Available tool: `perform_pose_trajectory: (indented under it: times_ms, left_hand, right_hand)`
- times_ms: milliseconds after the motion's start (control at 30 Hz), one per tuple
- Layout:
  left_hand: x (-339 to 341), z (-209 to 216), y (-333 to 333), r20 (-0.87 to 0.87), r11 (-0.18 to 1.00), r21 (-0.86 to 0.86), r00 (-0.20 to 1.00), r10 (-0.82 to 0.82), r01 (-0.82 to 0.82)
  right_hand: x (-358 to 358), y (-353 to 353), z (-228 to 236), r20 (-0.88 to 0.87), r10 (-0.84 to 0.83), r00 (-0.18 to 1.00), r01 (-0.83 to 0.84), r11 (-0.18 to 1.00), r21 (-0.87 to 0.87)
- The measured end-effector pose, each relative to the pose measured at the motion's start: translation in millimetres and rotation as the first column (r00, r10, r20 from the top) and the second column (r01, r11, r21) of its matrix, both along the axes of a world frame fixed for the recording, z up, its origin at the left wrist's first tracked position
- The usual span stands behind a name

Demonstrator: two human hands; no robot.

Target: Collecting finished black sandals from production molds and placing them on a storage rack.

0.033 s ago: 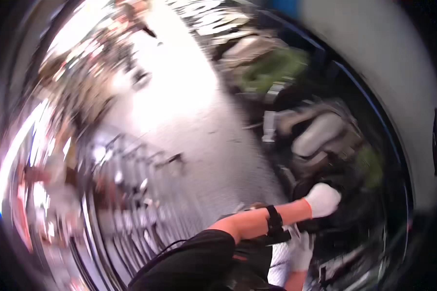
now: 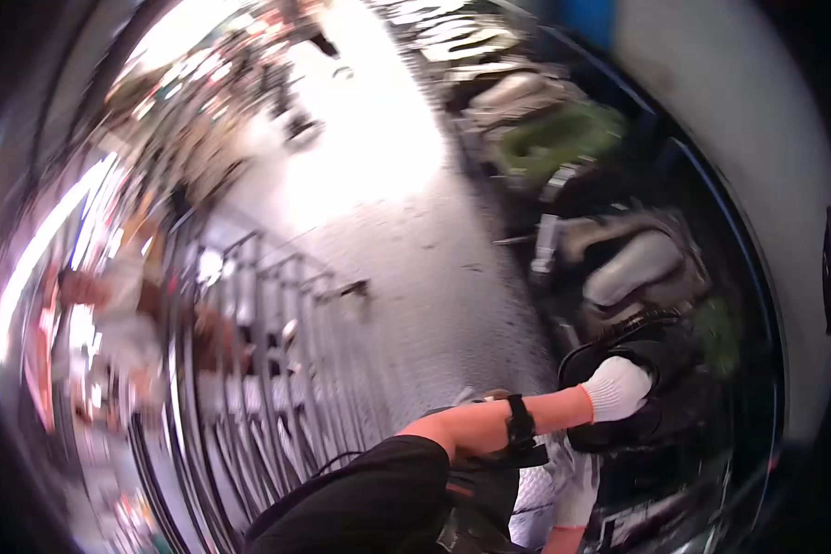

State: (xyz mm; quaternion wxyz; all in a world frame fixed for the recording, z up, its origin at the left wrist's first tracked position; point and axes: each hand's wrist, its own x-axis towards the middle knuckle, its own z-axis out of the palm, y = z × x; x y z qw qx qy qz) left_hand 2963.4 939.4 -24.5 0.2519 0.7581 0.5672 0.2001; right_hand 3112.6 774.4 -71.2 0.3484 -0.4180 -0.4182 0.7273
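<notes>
My left hand [image 2: 619, 389], in a white knitted glove with an orange cuff edge, reaches across to the right. Its fingers look curled down, their tips hidden, over a black rounded piece [image 2: 663, 355] with a raised rim. What they grip cannot be made out. Lower down, close to my body, is my right hand [image 2: 577, 489], also white-gloved; motion smears its fingers, and my left forearm partly covers it. Just beyond the black piece sits a beige holder with a pale, foot-shaped form [image 2: 633, 268] in it.
Along the right side runs a dark line of similar pieces, including a green one [image 2: 563, 138]. A pale wall [image 2: 720, 83] stands beyond it. Left of me are metal rack bars [image 2: 268, 314]; a person [image 2: 111, 295] is behind them. A grey floor [image 2: 406, 277] lies between.
The surroundings have shifted right in the picture and look sharper. Both hands stay in nearly the same place in the view.
</notes>
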Motion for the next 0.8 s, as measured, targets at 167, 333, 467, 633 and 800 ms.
perform_pose_trajectory:
  times_ms: [167,333,467,633,800]
  left_hand:
    - [-150,98,-135,0.052,0.617,0.066,0.620,0.783,-0.784]
    - [-258,157,-324,0.206,-0.271,0.276,-0.219,0.954,-0.922]
    - [-371,180,-440,0.267,-0.378,0.480,-0.279,0.923,-0.791]
    - [-451,189,-522,-0.180,-0.126,0.242,-0.172,0.969,-0.962]
    - [-437,168,-575,-0.278,0.072,0.593,-0.120,0.953,-0.802]
  right_hand:
    - [-12,3,54,-0.140,0.057,0.989,-0.117,0.873,-0.473]
    - [-31,-9,42,-0.165,0.268,0.949,-0.313,0.861,-0.402]
    - [-46,-14,63,-0.124,0.359,0.925,-0.380,0.871,-0.312]
    - [-60,-26,89,-0.091,0.326,0.941,-0.338,0.887,-0.316]
    - [-32,-41,69,-0.149,0.366,0.919,-0.393,0.882,-0.261]
